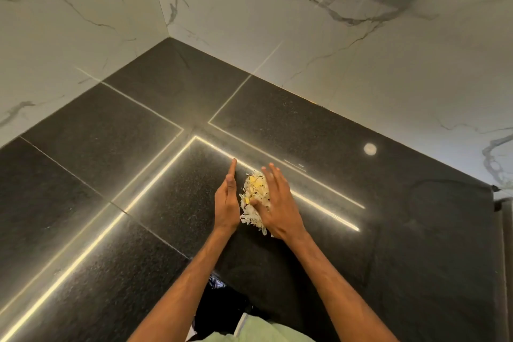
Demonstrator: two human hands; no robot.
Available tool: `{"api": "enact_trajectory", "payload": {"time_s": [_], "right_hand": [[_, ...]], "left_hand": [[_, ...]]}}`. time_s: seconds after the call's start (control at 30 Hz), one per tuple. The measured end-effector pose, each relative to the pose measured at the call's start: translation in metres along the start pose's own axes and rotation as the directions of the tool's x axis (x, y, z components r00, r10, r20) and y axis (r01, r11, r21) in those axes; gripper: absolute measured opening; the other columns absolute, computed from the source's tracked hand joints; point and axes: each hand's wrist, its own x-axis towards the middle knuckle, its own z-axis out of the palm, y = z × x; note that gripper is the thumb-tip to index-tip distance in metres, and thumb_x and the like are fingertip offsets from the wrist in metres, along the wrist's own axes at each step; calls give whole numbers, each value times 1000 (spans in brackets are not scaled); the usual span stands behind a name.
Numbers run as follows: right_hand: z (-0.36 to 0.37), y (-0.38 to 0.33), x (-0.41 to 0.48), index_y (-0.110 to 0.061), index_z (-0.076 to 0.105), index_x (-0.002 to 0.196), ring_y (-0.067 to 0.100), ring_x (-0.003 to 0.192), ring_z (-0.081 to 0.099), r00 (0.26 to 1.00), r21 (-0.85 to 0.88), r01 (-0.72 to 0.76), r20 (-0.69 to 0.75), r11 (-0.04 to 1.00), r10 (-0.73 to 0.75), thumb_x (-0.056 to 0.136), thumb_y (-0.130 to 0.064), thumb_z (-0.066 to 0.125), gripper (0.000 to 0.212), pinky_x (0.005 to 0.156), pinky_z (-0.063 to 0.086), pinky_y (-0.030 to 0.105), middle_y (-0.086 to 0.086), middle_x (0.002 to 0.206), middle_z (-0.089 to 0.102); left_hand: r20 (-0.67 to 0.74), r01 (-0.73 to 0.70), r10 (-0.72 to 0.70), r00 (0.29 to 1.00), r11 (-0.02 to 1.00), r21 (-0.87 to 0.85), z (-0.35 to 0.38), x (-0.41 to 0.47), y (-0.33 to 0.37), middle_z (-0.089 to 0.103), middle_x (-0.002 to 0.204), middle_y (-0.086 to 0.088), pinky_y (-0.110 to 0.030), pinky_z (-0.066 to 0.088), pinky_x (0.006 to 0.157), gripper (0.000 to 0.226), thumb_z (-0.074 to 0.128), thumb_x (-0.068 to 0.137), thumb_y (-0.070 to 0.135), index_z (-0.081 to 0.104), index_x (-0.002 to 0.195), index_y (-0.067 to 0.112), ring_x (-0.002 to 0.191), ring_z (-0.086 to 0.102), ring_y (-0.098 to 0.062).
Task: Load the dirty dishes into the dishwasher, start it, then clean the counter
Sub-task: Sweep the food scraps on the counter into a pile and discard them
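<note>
Black speckled stone desk (111, 133), polished, set into a corner between white veined marble walls (305, 36); thin seams between its slabs, bright strip-light reflections across them. Near the middle, one heap of food scraps (256, 189), whitish shreds with yellow bits. Left hand (226, 203) on edge just beside the heap; right hand (277, 203) touching its other side, thumb on the shreds. Farther right, a small pale round spot (369, 149).

Counter (97, 147) corner: marble walls (69, 36) close the left and far sides. Bare black stone runs wide to left, right and beyond the scrap pile (255, 197) (a low, loose heap). Left hand (227, 203) and right hand (277, 205) flank the pile closely, blocking its sides; its far end is exposed.
</note>
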Motion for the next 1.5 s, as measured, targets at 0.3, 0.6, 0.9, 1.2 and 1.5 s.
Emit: {"api": "enact_trajectory", "payload": {"time_s": [0.3, 0.6, 0.9, 1.2, 1.5], "right_hand": [[17, 0, 11, -18, 56, 130, 19, 120, 47, 976, -277, 171, -80, 946, -200, 97, -18, 61, 34, 98, 50, 36, 6, 130, 53], [-13, -37, 35, -16, 60, 108, 11, 91, 59, 839, 842, -231, -82, 487, 539, 105, -30, 45, 21, 80, 48, 27, -2, 101, 63], [-14, -76, 35, -16, 63, 100, 28, 85, 63, 891, 984, -83, 4, 155, 454, 102, -26, 52, 15, 79, 53, 44, 10, 91, 65], [3, -75, 33, -15, 67, 95, 7, 126, 48, 895, 614, 62, -382, 787, 228, 88, -10, 56, 14, 103, 38, 16, -9, 127, 55], [-7, -76, 33, -6, 68, 113, 15, 128, 55, 852, 921, 68, -254, 384, 458, 98, -22, 44, 33, 110, 43, 39, 3, 132, 64]], "left_hand": [[-86, 136, -167, 982, 949, -284, -7, 9, 0, 40, 155, -3, -30, 29, 119, 79, 19, 97, 65, 38, 149, 9, 141, 39, -9], [-51, 214, -297, 953, 785, -581, 19, 15, 29, 44, 152, -2, -37, 27, 120, 81, 16, 93, 65, 42, 147, 10, 141, 41, -15], [289, 458, -492, 821, 267, -848, 35, 18, 38, 67, 121, -21, -43, 49, 97, 81, 17, 100, 64, 64, 123, 3, 112, 65, -33], [407, 544, -462, 788, 212, -812, 21, 10, 46, 71, 103, -13, -32, 60, 76, 45, 40, 103, 39, 68, 113, 6, 92, 71, -23], [341, 486, -512, 788, 179, -855, 22, 20, 52, 69, 97, -8, -41, 53, 86, 35, 43, 101, 38, 66, 99, 12, 88, 69, -24]]}}
